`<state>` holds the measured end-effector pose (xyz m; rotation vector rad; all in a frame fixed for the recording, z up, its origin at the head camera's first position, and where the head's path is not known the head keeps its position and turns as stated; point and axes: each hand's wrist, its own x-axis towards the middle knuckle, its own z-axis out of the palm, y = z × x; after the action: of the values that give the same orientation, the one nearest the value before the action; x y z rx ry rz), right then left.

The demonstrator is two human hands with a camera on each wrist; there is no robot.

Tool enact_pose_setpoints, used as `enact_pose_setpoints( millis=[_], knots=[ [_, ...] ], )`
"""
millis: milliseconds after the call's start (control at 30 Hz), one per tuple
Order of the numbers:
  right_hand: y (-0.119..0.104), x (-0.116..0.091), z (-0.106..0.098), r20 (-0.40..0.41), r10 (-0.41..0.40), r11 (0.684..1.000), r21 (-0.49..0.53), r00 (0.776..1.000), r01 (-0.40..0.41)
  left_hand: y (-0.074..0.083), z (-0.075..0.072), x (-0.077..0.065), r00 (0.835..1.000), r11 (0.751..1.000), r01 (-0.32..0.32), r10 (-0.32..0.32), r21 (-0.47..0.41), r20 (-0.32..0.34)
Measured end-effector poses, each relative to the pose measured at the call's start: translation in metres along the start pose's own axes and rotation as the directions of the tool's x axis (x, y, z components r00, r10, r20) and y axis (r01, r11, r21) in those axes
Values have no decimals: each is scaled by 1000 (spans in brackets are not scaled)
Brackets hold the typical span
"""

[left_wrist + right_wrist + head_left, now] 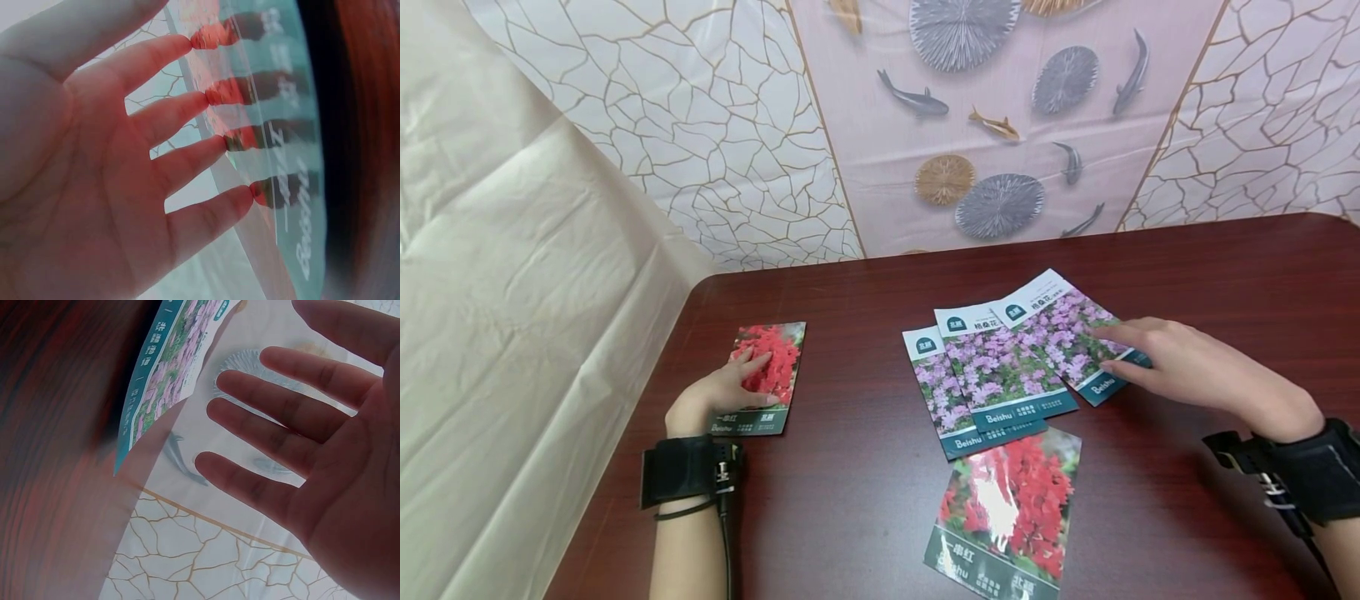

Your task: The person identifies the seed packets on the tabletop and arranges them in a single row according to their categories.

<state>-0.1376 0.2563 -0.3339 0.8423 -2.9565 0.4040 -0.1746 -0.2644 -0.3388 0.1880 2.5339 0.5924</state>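
Note:
My left hand point(715, 396) lies on a red-flower seed packet point(778, 362) at the table's left, covering part of it. In the left wrist view, the straight, spread fingers point(181, 119) touch the packet's glossy face with their tips. My right hand point(1210, 371) is over the rightmost purple-flower seed packet point(1060, 333), its fingers extended. From the right wrist, the fingertips look apart from the purple packet point(178, 359). That packet overlaps a second purple packet point(1011, 367), which partly covers a third point(936, 392).
Another red-flower packet point(1018, 500) lies near the front, just below the purple ones, with glare on it. The dark red wooden table point(850, 483) ends at a patterned backdrop point(880, 167). A pale cloth point(535, 333) hangs along the left side.

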Motion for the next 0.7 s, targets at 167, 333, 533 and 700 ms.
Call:
enact_pose_setpoints(
  millis=[167, 333, 533, 700],
  knots=[
    [2, 0, 0, 10, 12, 1000, 2, 1000, -12, 2, 0, 0, 1000, 1000, 2, -2, 5, -21],
    [1, 0, -1, 16, 28, 1000, 1, 999, -28, 4, 1, 0, 998, 1000, -5, 6, 18, -58],
    [-1, 0, -2, 8, 23, 1000, -8, 1000, -23, 9, 0, 1, 991, 995, -37, 48, 90, -125],
    [-4, 0, -2, -2, 14, 1000, -18, 1000, -14, 20, 0, 1, 978, 988, -78, 101, 132, -181]
  ],
)
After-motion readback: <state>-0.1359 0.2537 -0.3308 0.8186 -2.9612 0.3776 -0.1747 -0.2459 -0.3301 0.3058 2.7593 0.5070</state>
